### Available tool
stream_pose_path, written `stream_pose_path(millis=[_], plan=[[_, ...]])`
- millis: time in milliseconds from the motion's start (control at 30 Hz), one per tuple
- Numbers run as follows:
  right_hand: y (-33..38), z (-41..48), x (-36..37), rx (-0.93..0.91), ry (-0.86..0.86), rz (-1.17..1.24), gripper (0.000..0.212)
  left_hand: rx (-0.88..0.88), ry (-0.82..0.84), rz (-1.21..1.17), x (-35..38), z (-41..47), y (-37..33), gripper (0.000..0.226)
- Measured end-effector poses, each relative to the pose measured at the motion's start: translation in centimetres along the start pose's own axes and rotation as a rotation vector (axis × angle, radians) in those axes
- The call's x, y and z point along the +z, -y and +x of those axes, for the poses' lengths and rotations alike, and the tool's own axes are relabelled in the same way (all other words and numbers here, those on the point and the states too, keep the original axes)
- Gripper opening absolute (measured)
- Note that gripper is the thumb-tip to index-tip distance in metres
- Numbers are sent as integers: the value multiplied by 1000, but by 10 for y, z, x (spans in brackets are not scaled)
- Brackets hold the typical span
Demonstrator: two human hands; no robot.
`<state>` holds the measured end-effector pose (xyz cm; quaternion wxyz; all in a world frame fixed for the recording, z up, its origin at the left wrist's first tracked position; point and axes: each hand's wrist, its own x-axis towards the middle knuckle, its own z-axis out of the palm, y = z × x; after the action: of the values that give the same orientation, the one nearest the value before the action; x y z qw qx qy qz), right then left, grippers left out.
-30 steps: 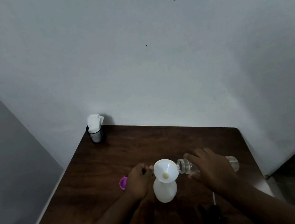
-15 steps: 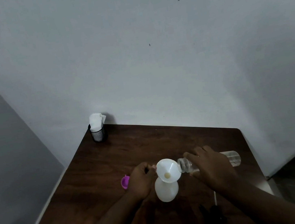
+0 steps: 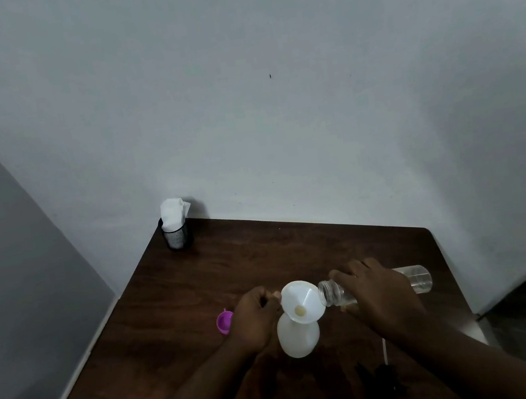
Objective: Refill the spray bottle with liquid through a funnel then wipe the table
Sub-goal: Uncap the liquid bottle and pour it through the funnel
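Clock directions are read with the white spray bottle (image 3: 299,338) at the centre of the dial and twelve toward the wall.

Nearest the person, at about five o'clock, a dark object (image 3: 382,382) lies on the table (image 3: 218,273) with a thin white tube (image 3: 384,348) running from it. It may be the spray head, but it is too dim to tell.

The spray bottle stands upright, and the white funnel (image 3: 303,302) sits in its neck with the bowl open upward.

The left hand (image 3: 254,319) is close in at nine to ten o'clock. Its fingers are curled against the funnel's left rim and appear to pinch it steady.

The right hand (image 3: 380,297) is at two o'clock, wrapped over the middle of a clear bottle (image 3: 416,279). That bottle lies nearly level, its long axis along the three-to-nine line. Its open threaded mouth points toward nine and sits right at the funnel's right rim, and its base is out at three.

Whether liquid is running cannot be made out. Only a little shows inside the bottle.

The pour turns on that mouth staying over the bowl. Judging by its flat lie, the base likely needs to rise for the rest to drain, so the right hand does the work while the nearer left only braces.

A purple cap (image 3: 224,321) lies beyond the left hand at nine o'clock.

Farthest off, at eleven o'clock in the table's corner, a black mesh cup (image 3: 177,238) holds white tissue (image 3: 174,213), probably for the wiping, which is not yet begun.
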<state>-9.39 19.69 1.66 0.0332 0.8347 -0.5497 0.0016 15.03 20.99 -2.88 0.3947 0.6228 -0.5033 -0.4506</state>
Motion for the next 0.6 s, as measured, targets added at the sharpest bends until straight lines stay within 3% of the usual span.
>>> stream_pose_path(millis=[600], plan=[[0,0,0,-7,-1,-19,64,-32,12,-16,-1,-2,1,23]])
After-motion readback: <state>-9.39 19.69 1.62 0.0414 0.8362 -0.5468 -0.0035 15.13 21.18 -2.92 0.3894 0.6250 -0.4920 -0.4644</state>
